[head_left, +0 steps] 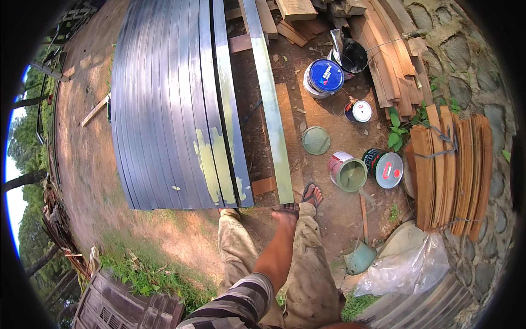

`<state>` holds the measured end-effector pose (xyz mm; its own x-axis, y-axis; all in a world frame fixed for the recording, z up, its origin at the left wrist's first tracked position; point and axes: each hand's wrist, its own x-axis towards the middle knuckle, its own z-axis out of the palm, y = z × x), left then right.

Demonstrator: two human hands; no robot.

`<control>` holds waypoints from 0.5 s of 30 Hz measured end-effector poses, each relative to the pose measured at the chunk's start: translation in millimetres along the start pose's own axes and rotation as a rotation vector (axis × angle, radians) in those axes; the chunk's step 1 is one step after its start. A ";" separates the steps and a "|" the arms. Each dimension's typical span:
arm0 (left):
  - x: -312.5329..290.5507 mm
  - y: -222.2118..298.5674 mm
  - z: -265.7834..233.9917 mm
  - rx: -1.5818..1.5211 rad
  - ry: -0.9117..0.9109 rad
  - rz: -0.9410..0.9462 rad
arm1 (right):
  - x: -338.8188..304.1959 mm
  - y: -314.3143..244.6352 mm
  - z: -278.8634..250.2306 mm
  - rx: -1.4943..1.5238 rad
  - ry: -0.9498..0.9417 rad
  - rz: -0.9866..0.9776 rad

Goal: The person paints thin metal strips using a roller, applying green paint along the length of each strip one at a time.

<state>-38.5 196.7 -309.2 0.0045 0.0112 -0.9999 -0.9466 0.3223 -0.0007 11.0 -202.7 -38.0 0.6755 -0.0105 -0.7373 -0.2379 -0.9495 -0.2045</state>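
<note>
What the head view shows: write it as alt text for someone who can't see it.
A person's left hand is at the near end of a narrow, partly pale-green board. To its left lies a row of dark gray boards, a few with pale green patches; to its right, paint cans stand on bare earth near stacked wood.

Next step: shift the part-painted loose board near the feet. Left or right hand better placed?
Left hand, most likely: it's right at the near end of the board. The right hand is out of view, so its reach can't be judged.
</note>
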 end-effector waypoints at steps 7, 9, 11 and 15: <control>-1.0 26.2 -9.9 0.039 -0.040 -0.019 | -0.8 -39.5 -42.5 -0.270 0.060 -0.270; -6.7 31.8 -6.8 0.064 -0.022 -0.041 | -0.3 -94.7 -54.7 -0.366 0.092 -0.363; -12.2 41.9 -12.0 0.082 -0.022 -0.063 | -1.1 -160.2 -55.1 -0.379 0.062 -0.454; -41.4 85.8 -44.5 0.791 -0.040 -0.091 | 6.5 -242.5 -21.6 -0.513 -0.161 -0.419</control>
<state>-134.2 181.8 -268.4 0.0967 -0.0180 -0.9952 -0.4324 0.8998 -0.0582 88.2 20.7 20.7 0.5165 0.3994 -0.7574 0.4087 -0.8923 -0.1918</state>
